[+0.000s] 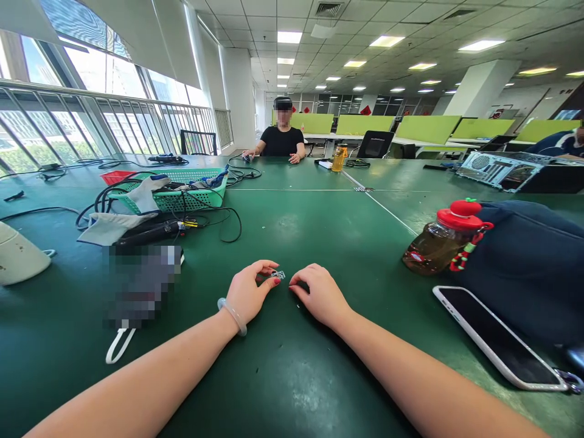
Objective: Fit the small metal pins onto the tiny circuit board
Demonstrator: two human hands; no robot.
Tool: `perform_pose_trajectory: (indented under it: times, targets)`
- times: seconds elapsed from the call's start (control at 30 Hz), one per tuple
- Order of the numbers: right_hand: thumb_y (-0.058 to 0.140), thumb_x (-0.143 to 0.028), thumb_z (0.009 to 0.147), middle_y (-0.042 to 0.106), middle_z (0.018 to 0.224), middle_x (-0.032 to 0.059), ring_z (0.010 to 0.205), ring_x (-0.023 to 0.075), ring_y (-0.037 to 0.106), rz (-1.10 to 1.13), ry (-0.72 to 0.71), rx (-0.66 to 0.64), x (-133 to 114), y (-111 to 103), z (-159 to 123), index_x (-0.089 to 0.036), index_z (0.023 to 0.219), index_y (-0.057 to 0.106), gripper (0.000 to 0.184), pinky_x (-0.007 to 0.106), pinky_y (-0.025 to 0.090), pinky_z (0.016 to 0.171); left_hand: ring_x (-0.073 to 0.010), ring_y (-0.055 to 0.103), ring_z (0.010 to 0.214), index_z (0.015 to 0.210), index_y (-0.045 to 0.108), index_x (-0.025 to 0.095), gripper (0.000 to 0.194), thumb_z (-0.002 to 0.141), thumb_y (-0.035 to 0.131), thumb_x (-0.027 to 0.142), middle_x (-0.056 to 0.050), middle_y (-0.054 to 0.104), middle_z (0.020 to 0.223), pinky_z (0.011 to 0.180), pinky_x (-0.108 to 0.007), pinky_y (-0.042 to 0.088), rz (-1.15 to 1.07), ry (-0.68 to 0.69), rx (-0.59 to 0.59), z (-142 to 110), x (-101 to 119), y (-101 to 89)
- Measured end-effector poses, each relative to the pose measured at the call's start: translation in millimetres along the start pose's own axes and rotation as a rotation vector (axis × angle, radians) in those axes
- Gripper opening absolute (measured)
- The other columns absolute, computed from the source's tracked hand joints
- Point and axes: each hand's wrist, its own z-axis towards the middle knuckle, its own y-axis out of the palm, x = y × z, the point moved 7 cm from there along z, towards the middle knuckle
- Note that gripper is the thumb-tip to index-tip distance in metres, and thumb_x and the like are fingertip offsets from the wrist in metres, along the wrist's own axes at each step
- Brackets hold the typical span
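Note:
My left hand [249,291], with a pale bangle on its wrist, rests on the green table [301,237] and pinches a tiny metallic part [278,275] between thumb and fingertips. My right hand [319,293] lies just to the right of it, fingers curled down onto the table, fingertips almost touching the part. Whether the right hand holds anything I cannot see. Both forearms reach in from the bottom edge.
A green basket [201,193] with cables and cloth sits at the left, a blurred-out item [141,283] nearer. At the right lie a phone [497,337], a red-capped bottle [440,243] and a dark bag [529,267]. A person in black [281,141] sits at the far side.

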Motion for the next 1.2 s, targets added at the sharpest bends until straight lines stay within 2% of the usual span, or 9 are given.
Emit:
perform_pose_trajectory:
  times: [0.2,0.43,0.73,0.97,1.2]
  targets:
    - [0.056,-0.020,0.078,0.063,0.079,0.0012,0.077,0.0154,0.052,0.090,-0.146,0.200,-19.2,-20.1,-6.8,-0.021,0.077,0.058,0.002,0.032,0.041,0.073,-0.0164,0.058,0.086,0.097,0.059,0.023,0.026,0.072,0.060,0.030,-0.002,0.064,0.092,0.081,-0.032,0.045,-0.021,0.109,-0.023,-4.7,11.5,1.8]
    - [0.054,-0.018,0.079,0.063,0.081,0.0017,0.077,0.0146,0.053,0.091,-0.225,0.293,-28.1,-29.1,-13.5,-0.020,0.075,0.058,0.006,0.031,0.042,0.070,-0.0164,0.059,0.085,0.091,0.061,0.020,0.022,0.073,0.059,0.032,-0.003,0.065,0.090,0.080,-0.031,0.046,-0.123,0.132,-0.033,-6.9,17.0,2.5]
    - [0.054,-0.017,0.079,0.063,0.080,0.0019,0.075,0.0141,0.053,0.085,-0.247,0.315,-30.5,-33.4,-15.4,-0.021,0.074,0.058,0.008,0.030,0.042,0.069,-0.0165,0.058,0.084,0.087,0.063,0.020,0.022,0.071,0.062,0.035,-0.003,0.065,0.087,0.080,-0.031,0.045,-0.156,0.124,-0.038,-9.6,19.3,1.4]
    - [0.054,-0.018,0.079,0.063,0.083,0.0020,0.077,0.0136,0.053,0.064,-0.273,0.310,-35.3,-36.1,-17.9,-0.022,0.083,0.060,0.008,0.030,0.043,0.070,-0.0146,0.058,0.073,0.085,0.062,0.015,0.023,0.071,0.060,0.033,-0.004,0.065,0.081,0.070,-0.027,0.047,-0.419,-0.009,-0.142,-6.3,8.7,12.3]
    - [0.052,-0.018,0.080,0.062,0.082,0.0027,0.076,0.0137,0.054,0.058,-0.256,0.291,-36.4,-35.7,-20.4,-0.022,0.082,0.060,0.009,0.030,0.043,0.069,-0.0144,0.058,0.072,0.083,0.062,0.015,0.022,0.070,0.062,0.033,-0.004,0.065,0.079,0.070,-0.027,0.047,-0.406,0.003,-0.172,-8.1,11.4,12.5]
